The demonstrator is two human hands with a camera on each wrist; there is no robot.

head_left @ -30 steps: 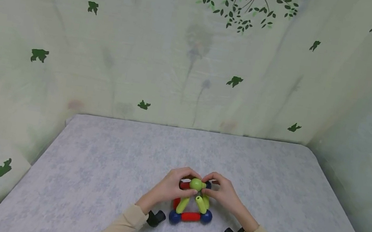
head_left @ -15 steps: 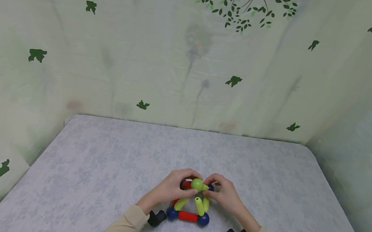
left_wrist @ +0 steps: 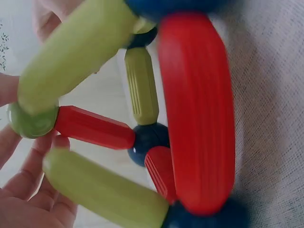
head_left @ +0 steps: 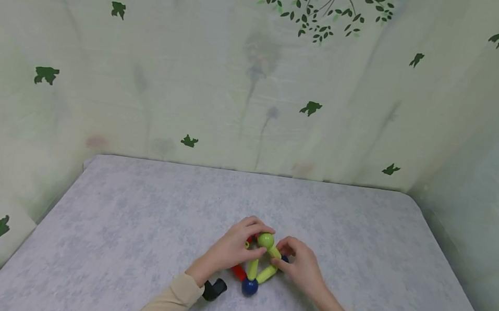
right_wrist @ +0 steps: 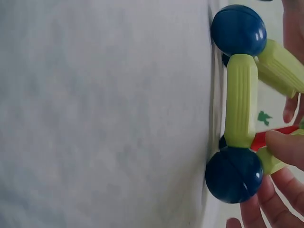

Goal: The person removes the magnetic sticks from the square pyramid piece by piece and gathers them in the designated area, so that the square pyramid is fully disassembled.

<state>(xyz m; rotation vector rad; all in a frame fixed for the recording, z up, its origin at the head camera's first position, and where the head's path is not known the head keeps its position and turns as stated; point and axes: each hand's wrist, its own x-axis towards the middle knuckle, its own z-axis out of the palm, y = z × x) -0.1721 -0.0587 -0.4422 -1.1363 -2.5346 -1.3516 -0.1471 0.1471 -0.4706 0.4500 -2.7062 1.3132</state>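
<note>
Between my hands stands a pyramid-like frame of magnetic balls and rods. My left hand (head_left: 238,241) holds the green ball (head_left: 265,240) at its top between thumb and fingers. My right hand (head_left: 303,265) pinches a yellow-green rod that slopes from the green ball to a blue ball (right_wrist: 233,175) at the lower right. Another blue ball (head_left: 249,287) forms the near corner on the table. In the left wrist view, a red rod (left_wrist: 95,127) meets the green ball, while a lower yellow-green rod (left_wrist: 104,190) ends apart from it. A large red rod (left_wrist: 197,114) runs along the base.
The frame rests on a grey-white cloth-covered table (head_left: 167,207). Black wrist cameras hang below both sleeves, the left camera (head_left: 215,290) close to the frame. A leaf-printed curtain (head_left: 219,94) rises behind the table and along its sides.
The frame has turned, so a single blue corner ball now faces the viewer instead of a red rod between two blue balls. My left hand has moved slightly up with the green ball.
</note>
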